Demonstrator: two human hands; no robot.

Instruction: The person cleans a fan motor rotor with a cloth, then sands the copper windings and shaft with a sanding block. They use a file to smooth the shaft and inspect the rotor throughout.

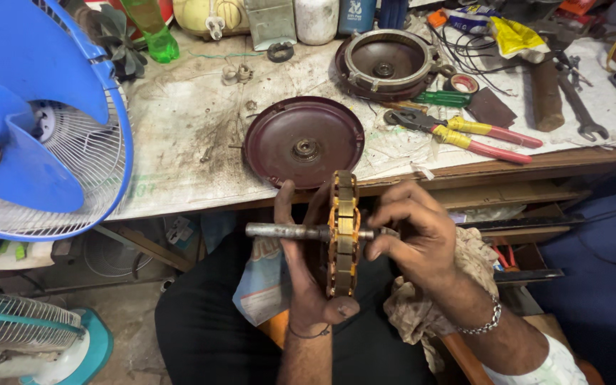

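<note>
The left hand (308,278) grips the fan motor core (342,232) near the lap, the right hand (411,235) pinches its metal shaft (283,231), and both round covers (304,141) lie off on the far bench (180,121).

Both forearms are bare, no sleeves showing. The left hand (308,278) has a thin dark band at the wrist. The right hand (411,239) wears a silver chain bracelet (485,324). Dark trousers (208,335) cover the lap; pale cloth shows near the right elbow.
</note>
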